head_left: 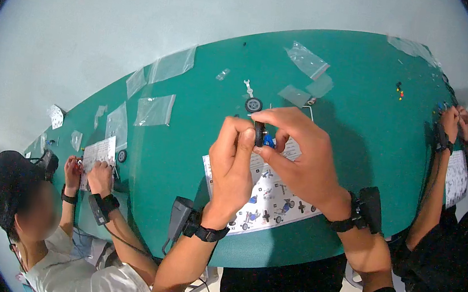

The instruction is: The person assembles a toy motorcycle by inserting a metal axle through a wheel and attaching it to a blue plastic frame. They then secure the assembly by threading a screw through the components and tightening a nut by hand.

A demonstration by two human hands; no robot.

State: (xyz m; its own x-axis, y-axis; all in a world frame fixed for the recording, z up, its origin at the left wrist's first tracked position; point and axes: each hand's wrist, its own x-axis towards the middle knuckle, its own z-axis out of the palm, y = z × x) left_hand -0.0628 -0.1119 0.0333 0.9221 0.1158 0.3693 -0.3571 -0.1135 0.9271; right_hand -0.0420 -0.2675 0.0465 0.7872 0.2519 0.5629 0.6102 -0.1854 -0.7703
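Observation:
Above the printed instruction sheet (248,223), my two hands meet around a small black toy wheel (258,135) with a blue piece (269,141) beside it. The wheel stands edge-on to me. My left hand (231,171) pinches it from the left with thumb and bent fingers. From the right, my right hand (304,153) curls its index finger over the top and its thumb below, closed around the wheel and blue piece. Fingers hide how the two join. Just beyond my hands another wheel (253,105) lies flat, touching or close to a small metal wrench (248,87).
An L-shaped hex key (310,113) lies right of the loose wheel. Clear plastic bags (307,61) are scattered over the green table (193,210). Small coloured parts (400,92) sit at the far right. A person (99,180) works at left, another person's hands (453,124) at right.

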